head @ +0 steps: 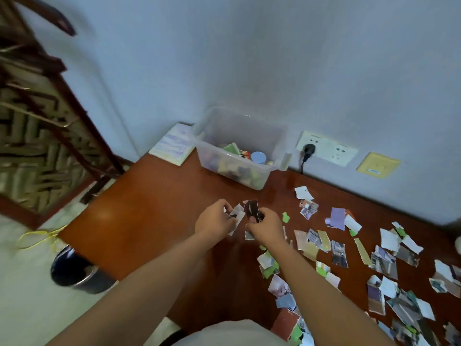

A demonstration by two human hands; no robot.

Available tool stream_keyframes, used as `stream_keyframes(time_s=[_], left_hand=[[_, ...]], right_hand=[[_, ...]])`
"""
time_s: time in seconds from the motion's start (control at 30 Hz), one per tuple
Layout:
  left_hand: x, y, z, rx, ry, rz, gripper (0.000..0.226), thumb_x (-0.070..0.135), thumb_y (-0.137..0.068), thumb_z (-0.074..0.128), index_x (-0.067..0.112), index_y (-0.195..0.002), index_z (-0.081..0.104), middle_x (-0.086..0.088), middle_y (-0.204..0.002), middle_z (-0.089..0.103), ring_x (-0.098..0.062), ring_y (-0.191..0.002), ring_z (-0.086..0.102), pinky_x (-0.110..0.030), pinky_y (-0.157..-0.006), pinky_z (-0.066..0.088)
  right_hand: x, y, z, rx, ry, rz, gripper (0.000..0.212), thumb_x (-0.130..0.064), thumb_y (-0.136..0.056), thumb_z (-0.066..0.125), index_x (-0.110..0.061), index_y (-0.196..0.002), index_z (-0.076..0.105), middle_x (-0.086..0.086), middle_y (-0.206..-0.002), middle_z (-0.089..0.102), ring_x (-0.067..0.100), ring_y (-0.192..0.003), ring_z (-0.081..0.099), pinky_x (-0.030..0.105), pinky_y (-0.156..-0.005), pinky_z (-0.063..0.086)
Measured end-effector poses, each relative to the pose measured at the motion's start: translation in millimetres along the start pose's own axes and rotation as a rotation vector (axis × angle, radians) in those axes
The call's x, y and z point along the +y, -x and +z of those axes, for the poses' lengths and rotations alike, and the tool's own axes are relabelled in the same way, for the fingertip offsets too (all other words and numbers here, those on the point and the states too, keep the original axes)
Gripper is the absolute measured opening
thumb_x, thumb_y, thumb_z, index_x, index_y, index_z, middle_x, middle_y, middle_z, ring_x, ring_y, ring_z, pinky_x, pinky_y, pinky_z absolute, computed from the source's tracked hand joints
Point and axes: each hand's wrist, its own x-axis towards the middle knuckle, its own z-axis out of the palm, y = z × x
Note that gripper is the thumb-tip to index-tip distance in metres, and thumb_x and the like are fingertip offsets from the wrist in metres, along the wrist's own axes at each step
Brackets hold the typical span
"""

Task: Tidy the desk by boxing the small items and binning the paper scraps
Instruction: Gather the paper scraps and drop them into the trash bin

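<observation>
Torn paper scraps (251, 211) are pinched in curled fingers of the left hand (215, 221) and right hand (265, 227), apparently gathered for the bin (74, 270) beside the desk (149, 208).

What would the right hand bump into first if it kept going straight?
Probably the clear box by the wall. Only bare desk seems to lie between them, though depth is hard to judge.

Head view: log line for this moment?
left hand: grips pale scrap | right hand: grips dark scrap | box: items inside | desk: scraps strewn | bin: on floor
</observation>
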Motion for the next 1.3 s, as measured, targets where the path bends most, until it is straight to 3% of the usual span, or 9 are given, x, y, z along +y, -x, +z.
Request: stream_keyframes(time_s=[0.07,0.17,0.47,0.63,0.8,0.97,1.03,1.13,1.3], left_hand=[[-18.2,23.3,-14.8,0.072,0.007,-0.051,0.019,0.025,-0.069,0.065,0.026,-0.080,0.050,0.008,-0.071,0.068,-0.020,-0.066,0.064,-0.028,-0.054,0.042],[-50.1,54.7,-39.2,0.186,0.037,-0.124,0.018,0.026,-0.072,0.065,0.027,-0.081,0.050,0.009,-0.069,0.066,-0.018,-0.060,0.060,-0.025,-0.052,0.038],[-146.7,127.8,-120.9,0.415,0.128,-0.288,0.016,0.028,-0.075,0.064,0.028,-0.079,0.048,0.004,-0.069,0.068,-0.019,-0.060,0.065,-0.039,-0.061,0.055],[-205.7,144.9,-176.0,0.477,0.174,-0.360,0.015,0.023,-0.071,0.061,0.027,-0.078,0.049,0.004,-0.068,0.065,-0.017,-0.059,0.060,-0.028,-0.053,0.045],[-285.0,153.2,-245.7,0.510,0.165,-0.432,0.015,0.023,-0.074,0.062,0.027,-0.082,0.050,0.003,-0.070,0.065,-0.019,-0.063,0.062,-0.035,-0.062,0.052],[-353.6,164.6,-301.1,0.537,0.166,-0.504,0.014,0.024,-0.075,0.063,0.027,-0.081,0.050,0.003,-0.079,0.062,-0.023,-0.074,0.061,-0.029,-0.060,0.043],[-377.7,166.3,-315.4,0.536,0.200,-0.531,0.013,0.027,-0.075,0.062,0.027,-0.081,0.051,0.003,-0.080,0.065,-0.023,-0.074,0.064,-0.030,-0.061,0.046],[-410.0,160.8,-335.9,0.537,0.251,-0.561,0.013,0.027,-0.073,0.061,0.027,-0.080,0.050,0.000,-0.078,0.068,-0.025,-0.073,0.066,-0.033,-0.066,0.052],[-461.3,129.3,-365.5,0.498,0.298,-0.621,0.013,0.024,-0.075,0.061,0.027,-0.083,0.051,0.000,-0.072,0.064,-0.025,-0.068,0.064,-0.027,-0.058,0.044]], right_hand=[[-11.5,11.4,18.1,-0.046,0.041,-0.046,0.018,-0.009,-0.076,0.065,-0.021,-0.069,0.053,-0.003,-0.067,0.054,0.022,-0.067,0.050,0.031,-0.060,0.038],[-32.2,28.9,50.5,-0.152,0.069,-0.122,0.010,-0.011,-0.075,0.065,-0.019,-0.075,0.058,-0.003,-0.069,0.057,0.021,-0.068,0.052,0.033,-0.062,0.041],[-100.0,87.7,150.8,-0.412,0.149,-0.310,0.007,-0.009,-0.082,0.062,-0.015,-0.080,0.059,-0.002,-0.073,0.058,0.014,-0.065,0.050,0.028,-0.058,0.040],[-142.5,103.0,219.8,-0.486,0.173,-0.333,0.008,-0.007,-0.081,0.063,-0.014,-0.084,0.062,0.001,-0.077,0.062,0.017,-0.068,0.055,0.031,-0.063,0.046],[-196.5,126.0,312.7,-0.524,0.162,-0.368,0.010,-0.007,-0.076,0.064,-0.015,-0.082,0.063,0.003,-0.077,0.066,0.026,-0.077,0.064,0.040,-0.071,0.054],[-241.0,148.1,394.2,-0.547,0.184,-0.446,0.010,-0.008,-0.081,0.063,-0.017,-0.081,0.060,-0.003,-0.071,0.057,0.021,-0.073,0.055,0.030,-0.063,0.041],[-254.2,151.6,418.6,-0.578,0.216,-0.445,0.007,-0.010,-0.081,0.064,-0.015,-0.081,0.059,-0.005,-0.069,0.055,0.020,-0.070,0.052,0.030,-0.059,0.036],[-272.5,148.0,455.5,-0.599,0.261,-0.443,0.008,-0.010,-0.079,0.065,-0.012,-0.078,0.057,-0.002,-0.067,0.054,0.021,-0.067,0.049,0.031,-0.058,0.034],[-293.6,121.3,518.0,-0.644,0.347,-0.409,0.007,-0.005,-0.077,0.065,-0.006,-0.082,0.060,0.003,-0.069,0.055,0.022,-0.066,0.047,0.028,-0.052,0.031]])
